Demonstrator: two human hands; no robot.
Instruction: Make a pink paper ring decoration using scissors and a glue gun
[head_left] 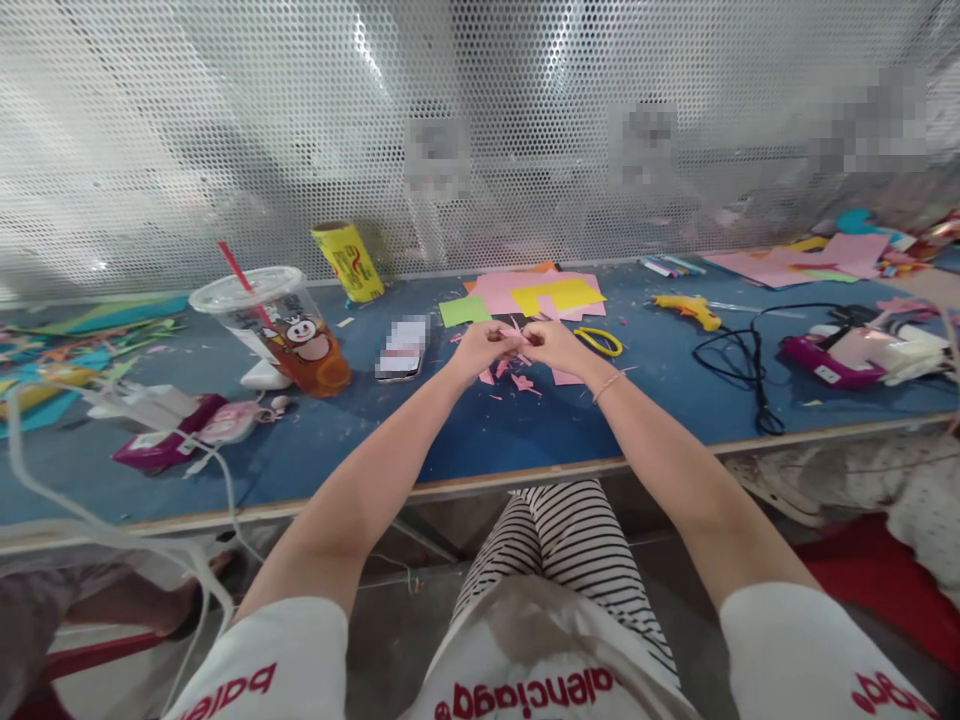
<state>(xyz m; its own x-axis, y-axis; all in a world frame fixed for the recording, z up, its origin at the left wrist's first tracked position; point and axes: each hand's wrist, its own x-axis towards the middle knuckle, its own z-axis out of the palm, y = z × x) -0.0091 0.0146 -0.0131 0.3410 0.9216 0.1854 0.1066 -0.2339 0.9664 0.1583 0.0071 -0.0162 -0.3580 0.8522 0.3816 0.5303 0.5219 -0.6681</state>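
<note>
A small piece of pink paper (513, 333) is pinched between my two hands over the blue table. My left hand (484, 347) has its fingers closed on the paper's left side. My right hand (553, 345) grips it from the right, fingertips almost meeting the left ones. Pink paper scraps (523, 382) lie just below the hands. Beside my right hand rest yellow-handled scissors (600, 342), their blades hidden. Behind the hands are sheets of pink paper (495, 290), yellow paper (559, 297) and green paper (463, 311).
Left of my hands lie a phone (403, 347), a lidded drink cup (300, 345), a yellow roll (350, 262) and a purple power strip (165, 440) with white cables. To the right are a yellow glue gun (686, 310), a black cord (750, 365) and another purple power strip (832, 365).
</note>
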